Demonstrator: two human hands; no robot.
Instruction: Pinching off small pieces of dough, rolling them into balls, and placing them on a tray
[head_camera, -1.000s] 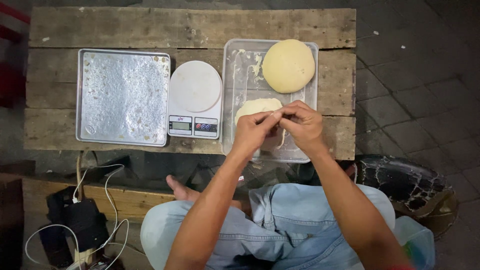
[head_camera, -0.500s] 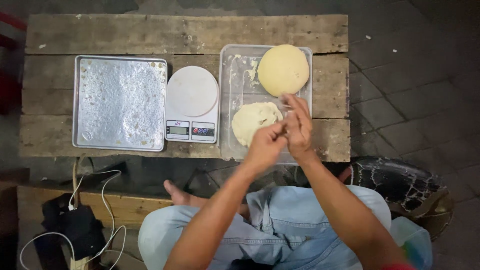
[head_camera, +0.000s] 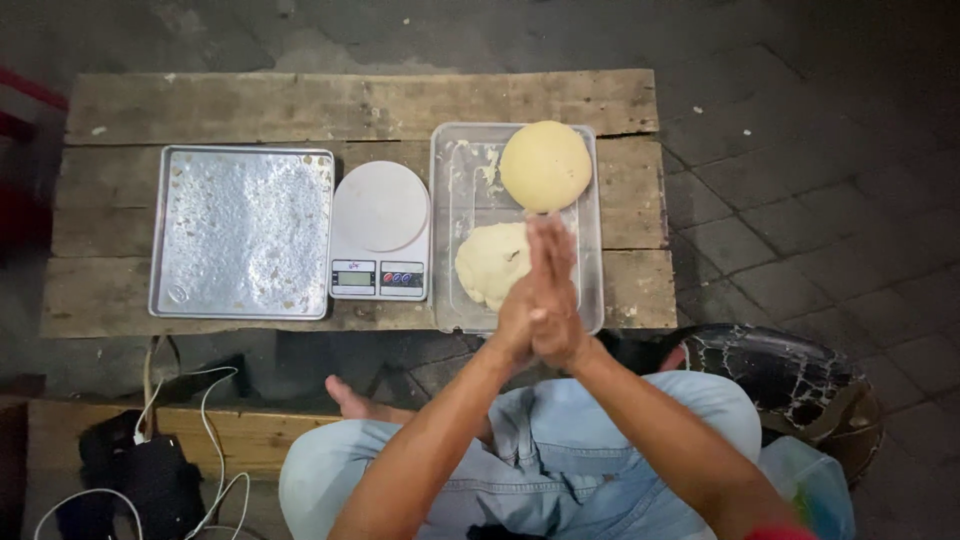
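The left hand (head_camera: 522, 312) and right hand (head_camera: 556, 300) are pressing flat together, palm against palm, fingers pointing away from the person toward the far edge of the desk (head_camera: 360, 105). Whether a bit of dough is lying between the palms cannot be told; nothing is showing at their edges.

The hands are hovering over the near end of the clear tub (head_camera: 590, 180). The pale, ragged dough lump (head_camera: 490, 262) is lying in that tub just left of the fingers, so the left hand is sitting nearer to it. The smooth dough ball (head_camera: 545, 165) is resting straight ahead of the fingertips, at the tub's far end. The tub's long axis is running away from the person, in line with the hands.

Counting: two pieces of dough, one tub, one scale (head_camera: 380, 230) just left of the tub, one metal tray (head_camera: 243, 232) left of the scale, all on the one desk.
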